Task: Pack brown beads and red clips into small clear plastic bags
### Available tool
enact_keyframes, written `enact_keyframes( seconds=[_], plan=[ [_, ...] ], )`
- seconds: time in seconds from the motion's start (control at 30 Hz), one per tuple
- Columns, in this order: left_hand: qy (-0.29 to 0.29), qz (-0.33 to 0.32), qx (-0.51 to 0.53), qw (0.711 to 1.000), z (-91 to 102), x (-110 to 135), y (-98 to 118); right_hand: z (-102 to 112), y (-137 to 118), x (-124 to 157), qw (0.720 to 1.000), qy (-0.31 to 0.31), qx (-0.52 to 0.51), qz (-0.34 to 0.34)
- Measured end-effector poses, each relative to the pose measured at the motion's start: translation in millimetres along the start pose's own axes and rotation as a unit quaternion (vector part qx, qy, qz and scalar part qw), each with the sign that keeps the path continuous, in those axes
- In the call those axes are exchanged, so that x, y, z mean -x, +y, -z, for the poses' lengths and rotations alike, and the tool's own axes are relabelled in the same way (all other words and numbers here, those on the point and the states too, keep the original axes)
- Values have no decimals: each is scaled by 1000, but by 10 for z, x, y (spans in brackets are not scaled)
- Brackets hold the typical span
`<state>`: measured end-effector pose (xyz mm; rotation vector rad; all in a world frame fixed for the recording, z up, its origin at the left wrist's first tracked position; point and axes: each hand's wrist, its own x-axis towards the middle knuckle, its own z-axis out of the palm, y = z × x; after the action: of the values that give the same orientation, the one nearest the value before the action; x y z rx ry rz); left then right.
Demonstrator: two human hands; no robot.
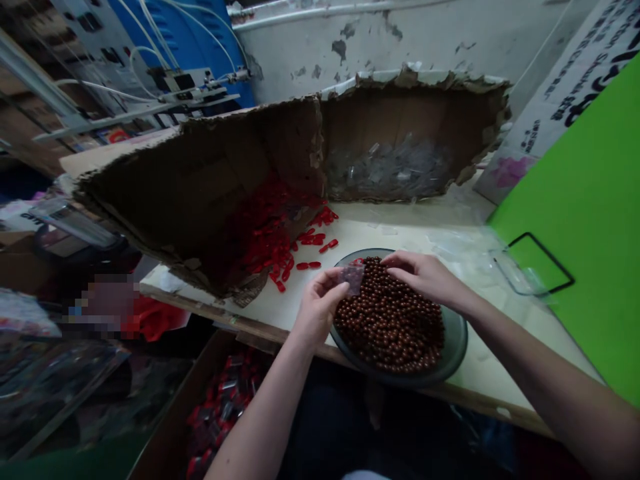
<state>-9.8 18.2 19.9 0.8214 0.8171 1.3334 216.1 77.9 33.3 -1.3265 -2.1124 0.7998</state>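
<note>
right fingers (406, 259) hide some beads (393, 327)

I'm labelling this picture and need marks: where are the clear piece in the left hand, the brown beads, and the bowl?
Clear piece (354, 279): head view, middle of its flat face.
Brown beads (393, 320): head view, middle of the pile.
Bowl (456, 335): head view, bare inner wall.

At centre, the beads (395, 327) look glossy and smooth, the bowl (456, 340) smooth plastic, the packet (354, 279) clear plastic. Above, the carton (415, 110) is matt cardboard, rough-torn along its rim. At right, the panel (590, 200) looks smooth.
</note>
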Motion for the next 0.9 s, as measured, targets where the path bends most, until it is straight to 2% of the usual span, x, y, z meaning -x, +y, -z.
enact_keyframes(
  seconds=[0.1,0.2,0.3,0.4,0.5,0.57,0.67,0.77,0.9],
  plan=[
    [46,-21,5,999,202,52,69,-201,49,-104,999,-10,41,-5],
    [60,-18,9,998,312,91,111,-406,11,-232,996,-32,83,30],
    [47,-4,4,999,295,115,98,-559,-12,-358,989,-52,122,68],
    [29,-1,2,1000,225,129,60,-592,5,-405,986,-64,129,78],
    [25,-1,-6,1000,186,132,20,-501,33,-325,993,-56,92,48],
    [22,-2,-12,1000,178,126,-13,-401,45,-213,998,-54,12,7],
    [7,-6,-11,1000,143,107,-71,-233,44,-8,992,-52,-107,-34],
    [-11,-14,-17,1000,42,86,-125,-55,3,173,992,-38,-117,-37],
    [-64,4,-22,998,-164,76,-209,143,-120,319,995,-39,-93,-13]
  ],
)
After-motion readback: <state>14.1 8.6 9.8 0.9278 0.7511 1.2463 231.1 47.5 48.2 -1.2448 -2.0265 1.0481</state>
